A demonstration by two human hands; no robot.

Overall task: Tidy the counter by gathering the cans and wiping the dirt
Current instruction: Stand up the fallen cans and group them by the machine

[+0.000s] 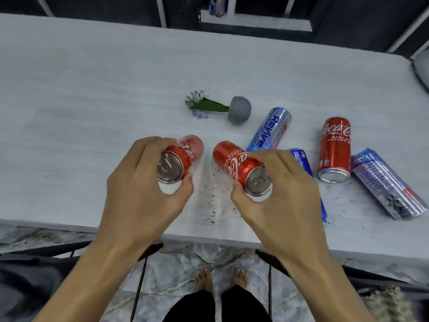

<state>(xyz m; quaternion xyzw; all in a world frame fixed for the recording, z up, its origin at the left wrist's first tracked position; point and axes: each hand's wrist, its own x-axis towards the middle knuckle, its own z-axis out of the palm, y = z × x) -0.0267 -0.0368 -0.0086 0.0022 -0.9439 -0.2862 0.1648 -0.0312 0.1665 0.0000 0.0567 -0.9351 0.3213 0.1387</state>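
With the left hand [139, 194] and right hand [278, 194] each wrapped tight around a shiny red metal can [183, 156] above the pale surface [92, 89], near its edge, the person should set both upright together, away from the black crumbs [210, 194].

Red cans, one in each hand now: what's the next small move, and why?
Probably carry both to the right and set them by the red can lying there. The left hand and right hand each grip a red can, while three blue cans already cluster on that side. That would bare the dirt specks for wiping.
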